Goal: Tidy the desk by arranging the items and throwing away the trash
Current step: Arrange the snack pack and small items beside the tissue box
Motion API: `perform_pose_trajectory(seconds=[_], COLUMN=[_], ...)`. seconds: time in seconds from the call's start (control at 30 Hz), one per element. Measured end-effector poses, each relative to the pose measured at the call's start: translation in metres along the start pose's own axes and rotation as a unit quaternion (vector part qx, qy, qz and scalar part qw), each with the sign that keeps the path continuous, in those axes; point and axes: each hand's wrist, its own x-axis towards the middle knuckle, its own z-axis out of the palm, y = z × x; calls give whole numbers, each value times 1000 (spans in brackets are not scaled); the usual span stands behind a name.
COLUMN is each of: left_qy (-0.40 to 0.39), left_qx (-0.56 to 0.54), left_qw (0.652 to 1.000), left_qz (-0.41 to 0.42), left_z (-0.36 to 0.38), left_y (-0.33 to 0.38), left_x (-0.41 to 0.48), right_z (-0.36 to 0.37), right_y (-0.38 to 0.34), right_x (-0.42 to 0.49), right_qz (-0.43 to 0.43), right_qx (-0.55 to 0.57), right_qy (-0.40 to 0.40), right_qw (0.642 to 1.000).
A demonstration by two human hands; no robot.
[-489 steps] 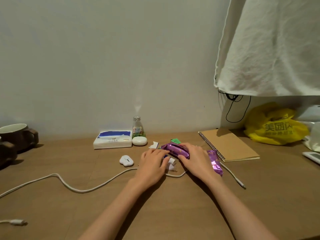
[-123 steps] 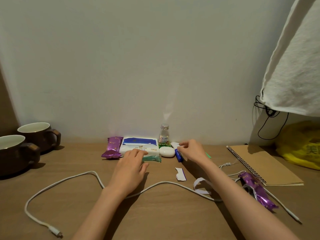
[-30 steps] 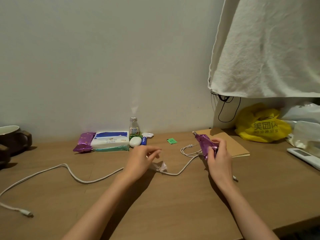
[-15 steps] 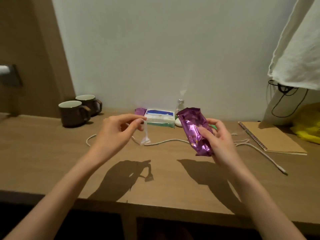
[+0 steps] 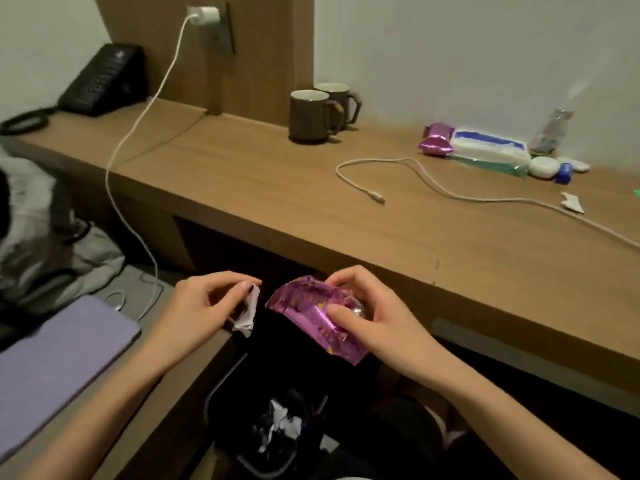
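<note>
My right hand (image 5: 372, 315) grips a crumpled purple wrapper (image 5: 313, 315) in front of the desk's edge. My left hand (image 5: 204, 306) pinches a small white paper scrap (image 5: 250, 313) beside it. Both hands hover above a dark trash bin (image 5: 263, 434) on the floor, which holds crumpled white and dark trash. On the wooden desk (image 5: 277, 188) lie a second purple wrapper (image 5: 434, 140), a tissue pack (image 5: 490, 150), a small bottle (image 5: 552, 133), a white case (image 5: 543, 167), a blue-capped item (image 5: 563, 173) and a torn paper bit (image 5: 573, 203).
A white cable (image 5: 433, 183) loops across the desk. Two brown mugs (image 5: 311, 114) stand near the wall. A charger (image 5: 202, 13) with its cord hangs from a wall socket, a black phone (image 5: 100, 79) sits far left, and a lilac surface (image 5: 59, 362) lies at lower left.
My view has swung left and down from the desk. Both hands carried the purple wrapper and the paper scrap off the desk top to above the trash bin.
</note>
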Motion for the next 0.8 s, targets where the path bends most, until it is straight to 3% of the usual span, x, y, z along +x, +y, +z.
perform_pose_trajectory(seconds=[0.23, 0.43, 0.6, 0.7, 0.8], left_qy=[-128, -248, -363, -402, -369], left_qx=[81, 103, 144, 143, 143], left_qw=[980, 936, 882, 863, 890], left_qz=[-127, -228, -263, -272, -227], left_z=[47, 101, 123, 126, 119], left_y=[-122, -200, -233, -234, -218], left_x=[-24, -29, -34, -35, -29], right_z=[63, 113, 139, 137, 122], right_y=[97, 194, 229, 234, 226], right_x=[36, 59, 63, 59, 55], right_qz=[133, 278, 358, 362, 316], right_qx=[-57, -99, -74, -71, -90], right_qy=[-71, -76, -110, -105, -103], right_qw=[987, 953, 924, 924, 939])
